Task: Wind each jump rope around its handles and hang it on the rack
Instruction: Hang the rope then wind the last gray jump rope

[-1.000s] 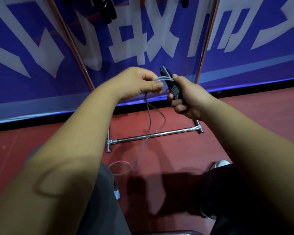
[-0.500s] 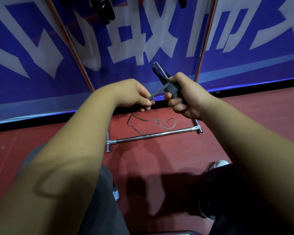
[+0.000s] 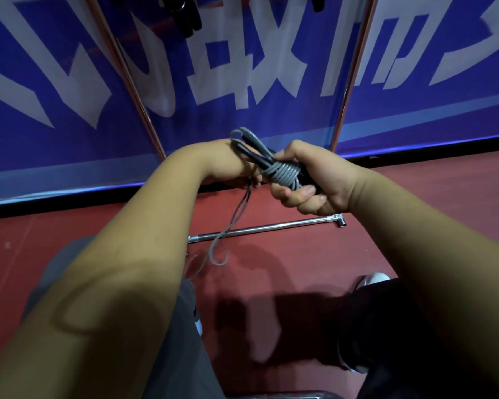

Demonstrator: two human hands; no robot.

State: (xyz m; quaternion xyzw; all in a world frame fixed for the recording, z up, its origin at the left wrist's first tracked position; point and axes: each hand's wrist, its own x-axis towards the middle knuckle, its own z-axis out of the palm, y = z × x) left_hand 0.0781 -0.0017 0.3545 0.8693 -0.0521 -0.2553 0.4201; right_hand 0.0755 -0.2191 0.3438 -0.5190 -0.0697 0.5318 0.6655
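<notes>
1. Gripping the black handles (image 3: pixel 257 159) together, the right hand (image 3: pixel 314 182) keeps the grey jump rope (image 3: pixel 284 174) coils from slipping.
2. Just left of the coils, the left hand (image 3: pixel 225 165) is closed on the loose tail, feeding another turn.
3. Below the coils, slack dangles past the rack (image 3: pixel 271 227) base bar.

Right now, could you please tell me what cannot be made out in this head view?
- Left hand fingers: hidden behind its own wrist, so its hold on the rope is unclear.
- Handles: mostly covered by rope coils and the right hand.
- Dark things hanging on the rack: cut off by the top edge.
</notes>
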